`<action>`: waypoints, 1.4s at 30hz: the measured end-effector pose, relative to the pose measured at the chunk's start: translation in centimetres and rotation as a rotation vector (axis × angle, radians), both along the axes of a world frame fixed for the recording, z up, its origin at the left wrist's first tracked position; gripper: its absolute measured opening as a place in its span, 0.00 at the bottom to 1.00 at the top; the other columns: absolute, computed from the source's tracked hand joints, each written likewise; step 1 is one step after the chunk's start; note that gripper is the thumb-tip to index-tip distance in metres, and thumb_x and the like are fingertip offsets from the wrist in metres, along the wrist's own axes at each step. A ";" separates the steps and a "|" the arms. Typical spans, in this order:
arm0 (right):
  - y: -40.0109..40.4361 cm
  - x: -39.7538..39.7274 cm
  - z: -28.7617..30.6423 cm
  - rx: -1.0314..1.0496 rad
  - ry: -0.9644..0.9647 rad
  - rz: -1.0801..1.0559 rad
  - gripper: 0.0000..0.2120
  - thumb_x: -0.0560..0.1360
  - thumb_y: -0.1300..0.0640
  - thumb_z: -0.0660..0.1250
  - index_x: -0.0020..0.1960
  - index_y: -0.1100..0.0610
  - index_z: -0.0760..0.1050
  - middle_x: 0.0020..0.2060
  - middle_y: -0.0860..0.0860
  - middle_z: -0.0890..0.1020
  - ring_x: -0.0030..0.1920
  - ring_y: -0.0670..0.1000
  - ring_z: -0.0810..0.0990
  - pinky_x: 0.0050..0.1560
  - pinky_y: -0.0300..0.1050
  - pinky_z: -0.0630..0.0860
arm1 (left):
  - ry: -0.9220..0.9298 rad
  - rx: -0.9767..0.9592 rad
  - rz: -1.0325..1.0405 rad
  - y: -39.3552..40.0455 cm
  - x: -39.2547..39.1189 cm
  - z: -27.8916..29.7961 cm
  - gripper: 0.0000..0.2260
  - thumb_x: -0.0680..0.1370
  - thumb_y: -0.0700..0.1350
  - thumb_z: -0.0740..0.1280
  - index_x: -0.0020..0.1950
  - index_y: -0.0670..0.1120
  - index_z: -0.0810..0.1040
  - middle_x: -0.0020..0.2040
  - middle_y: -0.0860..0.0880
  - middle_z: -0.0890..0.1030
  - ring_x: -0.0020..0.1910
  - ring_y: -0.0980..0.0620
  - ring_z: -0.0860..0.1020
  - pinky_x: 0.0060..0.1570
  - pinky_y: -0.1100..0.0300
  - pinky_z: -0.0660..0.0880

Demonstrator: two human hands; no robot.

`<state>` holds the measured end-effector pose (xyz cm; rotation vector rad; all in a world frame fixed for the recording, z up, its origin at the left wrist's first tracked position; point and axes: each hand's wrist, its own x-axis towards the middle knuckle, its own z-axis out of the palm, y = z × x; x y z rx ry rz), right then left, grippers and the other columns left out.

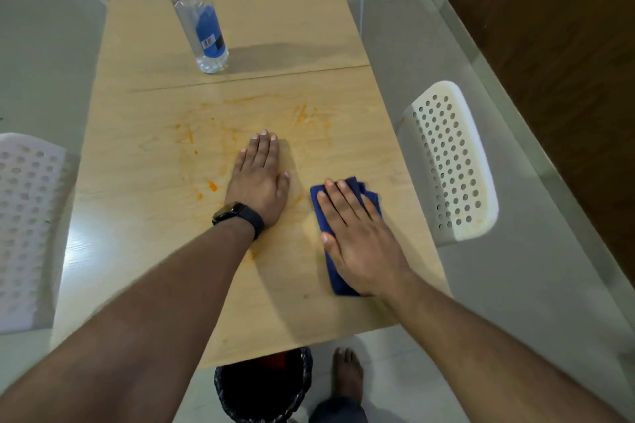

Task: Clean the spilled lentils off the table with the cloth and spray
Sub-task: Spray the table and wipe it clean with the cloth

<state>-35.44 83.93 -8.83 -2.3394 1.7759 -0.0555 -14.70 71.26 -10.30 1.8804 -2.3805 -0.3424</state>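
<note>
Just one cloth (343,237), two hands, perhaps three chairs

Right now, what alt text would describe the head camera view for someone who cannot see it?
A right hand presses a blue cloth flat on a wooden table smeared with orange stains, while the left hand rests flat beside it. A water bottle stands farther back.

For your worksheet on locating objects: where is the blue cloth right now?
In the head view, the blue cloth lies flat on the table, right of centre, under the right hand, beside the left hand.
</note>
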 end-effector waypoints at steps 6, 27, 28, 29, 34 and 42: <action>-9.1 -1.8 -1.0 -0.064 0.040 -0.160 0.32 0.86 0.44 0.47 0.86 0.54 0.46 0.85 0.51 0.46 0.85 0.51 0.43 0.83 0.57 0.51 | 0.005 -0.003 0.044 -6.1 2.4 -0.2 0.32 0.86 0.58 0.48 0.86 0.46 0.43 0.86 0.47 0.42 0.84 0.50 0.42 0.82 0.51 0.41; -26.4 0.5 -0.1 -0.043 0.070 -0.177 0.33 0.85 0.43 0.44 0.86 0.56 0.47 0.85 0.53 0.47 0.85 0.54 0.45 0.83 0.59 0.51 | -0.037 -0.066 0.075 -7.6 3.5 -0.8 0.32 0.85 0.60 0.45 0.86 0.46 0.45 0.86 0.49 0.44 0.84 0.53 0.40 0.83 0.50 0.44; -27.5 1.7 0.0 -0.044 0.063 -0.173 0.33 0.85 0.43 0.44 0.86 0.57 0.46 0.85 0.54 0.47 0.85 0.55 0.45 0.83 0.60 0.49 | -0.037 -0.070 0.073 -7.6 3.5 -0.8 0.32 0.85 0.60 0.45 0.86 0.46 0.45 0.86 0.49 0.44 0.84 0.53 0.40 0.83 0.50 0.44; -28.1 3.0 0.0 -0.044 0.054 -0.154 0.33 0.85 0.43 0.44 0.86 0.57 0.46 0.85 0.54 0.47 0.85 0.55 0.44 0.83 0.59 0.49 | -0.037 -0.071 0.074 -7.6 3.6 -0.8 0.32 0.85 0.60 0.45 0.86 0.46 0.45 0.86 0.49 0.44 0.84 0.53 0.40 0.83 0.50 0.44; -23.3 5.4 0.1 -0.051 0.025 0.056 0.33 0.85 0.44 0.48 0.86 0.55 0.47 0.85 0.52 0.47 0.85 0.53 0.44 0.82 0.59 0.51 | -0.015 -0.063 0.076 -7.5 3.6 -0.6 0.31 0.86 0.59 0.45 0.86 0.46 0.47 0.86 0.48 0.46 0.84 0.53 0.42 0.83 0.49 0.45; -21.5 -2.2 0.1 -0.035 0.054 0.038 0.32 0.85 0.44 0.46 0.86 0.54 0.46 0.85 0.50 0.46 0.84 0.50 0.43 0.83 0.57 0.50 | -0.019 -0.057 0.100 -7.4 3.2 -0.4 0.30 0.85 0.58 0.44 0.86 0.47 0.46 0.86 0.50 0.45 0.84 0.54 0.40 0.83 0.50 0.44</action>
